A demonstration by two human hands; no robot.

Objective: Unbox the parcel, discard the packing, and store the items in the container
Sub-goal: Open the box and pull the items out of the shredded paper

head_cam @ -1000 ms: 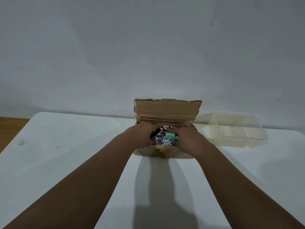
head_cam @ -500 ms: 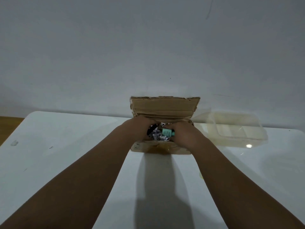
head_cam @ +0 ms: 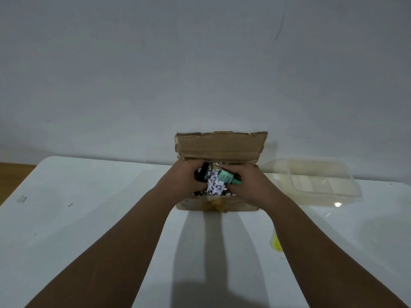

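Green tube (head_cam: 226, 177) lies against right hand (head_cam: 249, 187) in box (head_cam: 219, 204).

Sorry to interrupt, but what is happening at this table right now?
A person is unpacking an open cardboard box. The left hand grips a black item and the right hand a teal tube, both amid shredded paper. The clear plastic container beside the box holds none of the items yet.
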